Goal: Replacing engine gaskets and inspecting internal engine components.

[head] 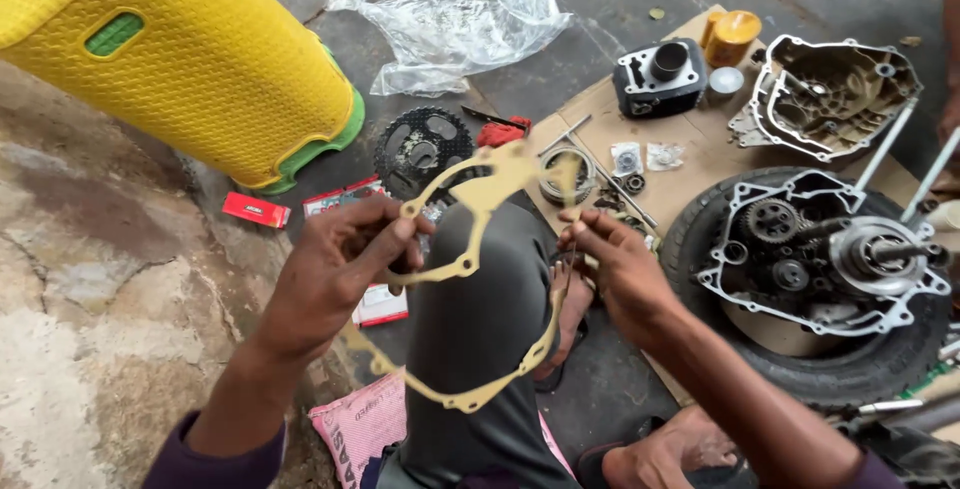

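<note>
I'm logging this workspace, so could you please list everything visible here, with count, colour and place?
gasket: one, tan, thin outline, held up between both hands
engine case: one, silver, gears showing, resting on a black tyre, right
case cover: one, silver, top right on cardboard
cylinder: one, black, on the cardboard
sprocket: one, black, on the ground, centre
plastic bag: one, clear, top centre
stool: one, yellow, top left
left hand: pinches the gasket's left side
right hand: pinches its right side

Left hand (335, 267) pinching, fingers curled; right hand (622, 267) likewise, forearms converging
</note>
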